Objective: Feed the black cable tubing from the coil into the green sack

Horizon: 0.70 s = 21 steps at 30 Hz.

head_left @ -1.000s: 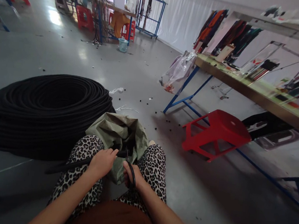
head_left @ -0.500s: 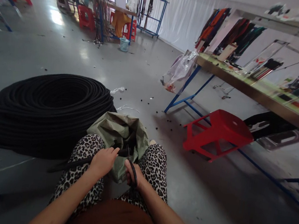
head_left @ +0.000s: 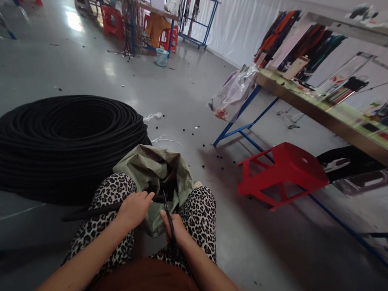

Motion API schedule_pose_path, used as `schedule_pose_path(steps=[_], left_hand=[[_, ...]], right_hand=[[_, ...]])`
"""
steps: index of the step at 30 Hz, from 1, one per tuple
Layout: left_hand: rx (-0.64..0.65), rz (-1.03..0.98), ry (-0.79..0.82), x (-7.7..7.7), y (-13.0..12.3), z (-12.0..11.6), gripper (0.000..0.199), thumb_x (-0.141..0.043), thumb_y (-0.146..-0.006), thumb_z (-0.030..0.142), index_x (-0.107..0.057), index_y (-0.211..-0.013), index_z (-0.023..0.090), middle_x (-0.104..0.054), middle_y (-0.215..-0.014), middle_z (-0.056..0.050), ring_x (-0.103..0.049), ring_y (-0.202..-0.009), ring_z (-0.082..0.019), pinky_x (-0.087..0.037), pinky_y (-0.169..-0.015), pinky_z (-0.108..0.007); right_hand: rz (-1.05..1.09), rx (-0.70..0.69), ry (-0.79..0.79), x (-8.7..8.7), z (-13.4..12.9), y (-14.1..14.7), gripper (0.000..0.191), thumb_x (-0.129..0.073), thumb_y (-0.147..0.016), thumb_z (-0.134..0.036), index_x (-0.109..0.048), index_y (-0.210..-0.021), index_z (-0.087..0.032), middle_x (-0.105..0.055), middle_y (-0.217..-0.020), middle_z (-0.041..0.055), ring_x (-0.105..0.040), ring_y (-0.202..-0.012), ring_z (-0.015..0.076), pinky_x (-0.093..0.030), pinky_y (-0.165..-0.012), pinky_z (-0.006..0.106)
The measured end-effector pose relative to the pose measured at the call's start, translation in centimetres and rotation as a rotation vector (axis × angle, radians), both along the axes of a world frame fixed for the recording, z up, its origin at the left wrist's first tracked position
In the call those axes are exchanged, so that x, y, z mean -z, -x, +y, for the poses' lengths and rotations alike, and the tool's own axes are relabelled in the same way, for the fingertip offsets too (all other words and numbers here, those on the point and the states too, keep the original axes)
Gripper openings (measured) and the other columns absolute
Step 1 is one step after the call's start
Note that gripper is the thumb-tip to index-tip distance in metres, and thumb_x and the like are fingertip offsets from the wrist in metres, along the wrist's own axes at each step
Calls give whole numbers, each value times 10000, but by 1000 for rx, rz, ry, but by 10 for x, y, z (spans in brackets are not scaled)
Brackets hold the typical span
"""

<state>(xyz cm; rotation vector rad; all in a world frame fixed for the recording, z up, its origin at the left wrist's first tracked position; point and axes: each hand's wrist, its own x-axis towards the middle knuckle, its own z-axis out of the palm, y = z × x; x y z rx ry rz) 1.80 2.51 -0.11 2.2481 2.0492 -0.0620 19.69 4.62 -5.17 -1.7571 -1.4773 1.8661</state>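
Scissors (head_left: 170, 223), gripped in the closed right hand (head_left: 177, 233), have been shifted slightly to the left since half a second ago, and their handles are now seen as a narrower shape. At far left, a large coil of black rope (head_left: 13, 157) is set on the grey floor (head_left: 99, 78). Next, a length of black cord (head_left: 102, 211) is laid across the left knee of the patterned trousers (head_left: 111, 192) and is gripped by the left hand (head_left: 133, 211), its fingers closed around it. Past them, the short end is held over the mouth of a green sack (head_left: 134, 161) placed between the knees. Beside that end the scissor blades are pointed toward the dark opening; whether the cord is touched cannot be told. Farther right, small dark scraps (head_left: 203, 166) are scattered, a clear plastic bag (head_left: 233, 94) is hung at the corner of a table (head_left: 324, 111), and a red stool (head_left: 293, 164) is set below its edge.
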Motion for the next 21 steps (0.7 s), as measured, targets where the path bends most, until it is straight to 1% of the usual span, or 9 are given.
schedule_pose_path(steps=[3, 8, 11, 14, 21], left_hand=[[-9, 9, 10, -1, 0, 0, 401, -362, -992, 225, -613, -1297, 159, -698, -1021, -119, -667, -974, -257, -496, -823, -390], [-16, 8, 30, -4, 1, 0, 404, -356, -991, 221, -610, -1300, 167, -697, -1040, -120, -662, -984, -254, -483, -825, -384], [-18, 2, 34, -4, 1, 0, 405, -355, -991, 224, -610, -1300, 167, -695, -1056, -127, -658, -995, -251, -478, -832, -383], [-10, 6, 45, -4, 2, 0, 419, -338, -992, 218, -602, -1313, 164, -693, -1068, -130, -652, -1007, -257, -477, -839, -393], [8, -7, 36, -4, 2, 0, 407, -359, -975, 185, -615, -1290, 168, -691, -1048, -127, -650, -993, -253, -479, -830, -392]], right_hand=[[-100, -38, -4, -7, 0, 1, 496, -553, -952, -459, -438, -544, -202, -376, -389, -60, -411, -320, 97, -320, -384, 216], [-115, -67, 43, -22, 1, 2, 512, -527, -970, -453, -421, -534, -208, -386, -360, -57, -415, -294, 103, -328, -367, 209], [-131, -75, 45, -25, 1, 1, 514, -532, -970, -444, -410, -530, -210, -357, -348, -66, -410, -286, 100, -321, -359, 202], [-136, -87, 33, -20, 1, -1, 505, -541, -964, -455, -432, -539, -205, -365, -353, -65, -417, -288, 100, -316, -348, 196], [-134, -88, -21, 1, 0, -7, 513, -603, -915, -503, -461, -530, -195, -376, -367, -59, -409, -296, 91, -303, -360, 197]])
